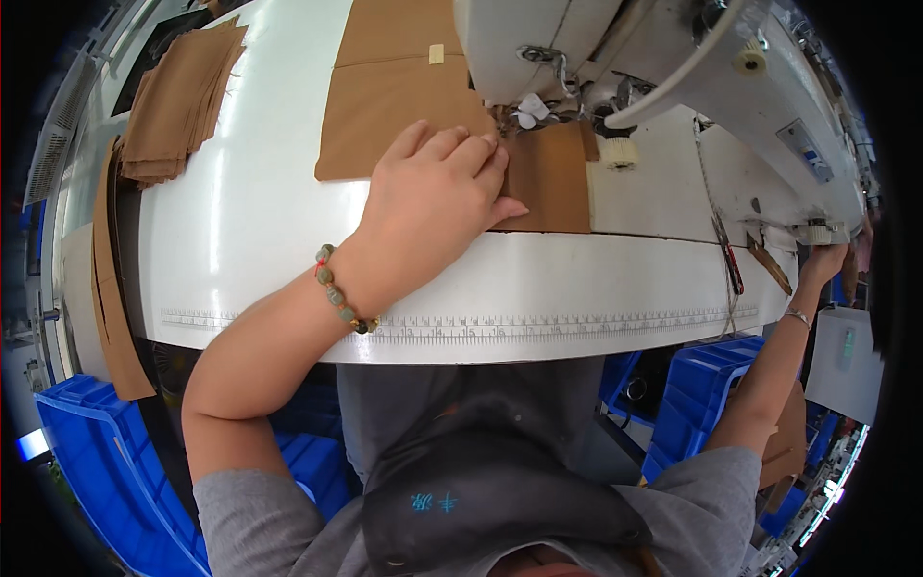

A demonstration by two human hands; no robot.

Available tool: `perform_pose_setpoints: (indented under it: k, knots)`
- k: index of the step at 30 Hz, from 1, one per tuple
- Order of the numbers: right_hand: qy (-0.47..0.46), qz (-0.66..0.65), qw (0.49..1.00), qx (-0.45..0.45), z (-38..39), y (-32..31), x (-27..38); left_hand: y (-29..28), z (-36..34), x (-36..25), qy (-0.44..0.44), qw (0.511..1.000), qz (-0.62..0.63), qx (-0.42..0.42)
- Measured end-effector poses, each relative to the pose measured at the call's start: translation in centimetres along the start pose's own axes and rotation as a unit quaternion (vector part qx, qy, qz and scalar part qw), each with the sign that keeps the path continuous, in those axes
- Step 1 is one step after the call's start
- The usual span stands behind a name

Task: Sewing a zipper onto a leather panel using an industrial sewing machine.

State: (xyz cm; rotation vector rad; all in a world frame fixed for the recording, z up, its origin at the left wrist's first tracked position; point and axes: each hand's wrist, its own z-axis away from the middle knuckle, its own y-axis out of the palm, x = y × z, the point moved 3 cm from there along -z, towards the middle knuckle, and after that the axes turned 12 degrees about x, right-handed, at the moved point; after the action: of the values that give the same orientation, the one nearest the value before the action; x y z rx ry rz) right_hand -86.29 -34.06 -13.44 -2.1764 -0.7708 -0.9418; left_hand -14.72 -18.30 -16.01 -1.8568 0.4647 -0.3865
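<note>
My left hand (433, 192) lies on a brown fabric piece (546, 192) just beside the needle area of a white sewing machine (769, 96), its fingers bent and resting on the cloth, the thumb out to the right. A larger brown piece (385, 96) with a small pale patch lies beyond and under that hand. The needle and presser foot are partly hidden among metal parts. My right hand (823, 262) is raised at the machine's far right end, by a ridged knob (817, 232); its fingertips are largely hidden there, so its grip is unclear.
A stack of brown pieces (183, 96) sits at the back left of the white table (240, 221). Brown strips (120, 288) hang at the left edge. Red-handled scissors (733, 264) and a slim tool (769, 264) lie right. Blue bins (96, 462) stand below on both sides.
</note>
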Motion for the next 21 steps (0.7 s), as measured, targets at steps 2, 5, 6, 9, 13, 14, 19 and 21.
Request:
perform_pose_setpoints:
  k: [2, 5, 6, 9, 13, 14, 19, 21]
  knots:
    - [0.005, -0.058, 0.998, 0.017, -0.1, 0.1, 0.0, -0.1, -0.5, -1.5, 0.028, 0.999, 0.022, 0.012]
    - [0.022, -0.101, 0.995, 0.017, -0.1, 0.0, 0.3, 0.2, -2.2, -4.9, 0.065, 0.995, 0.069, 0.013]
    - [0.032, -0.095, 0.995, 0.019, 0.1, 0.1, 0.4, 0.5, -2.9, -5.8, 0.023, 0.999, 0.042, 0.015]
    - [0.038, -0.053, 0.998, 0.019, 0.7, 0.0, 0.7, 1.3, -3.5, -6.5, -0.020, 0.998, -0.007, 0.062]
    - [0.050, 0.008, 0.999, 0.018, 1.2, -0.1, 1.0, 0.3, -1.0, -4.1, 0.058, 0.995, -0.025, 0.076]
    - [0.052, -0.008, 0.998, 0.018, 1.2, 0.0, 1.2, -0.3, -0.2, -3.2, 0.086, 0.993, 0.033, 0.079]
    - [0.048, -0.022, 0.999, -0.001, 1.5, 0.7, 4.0, -2.1, 1.7, 3.7, 0.084, 0.967, 0.200, 0.134]
    - [0.028, 0.068, 0.997, -0.020, 1.5, 1.2, 6.5, -1.4, 1.9, 4.7, 0.066, 0.954, 0.254, 0.141]
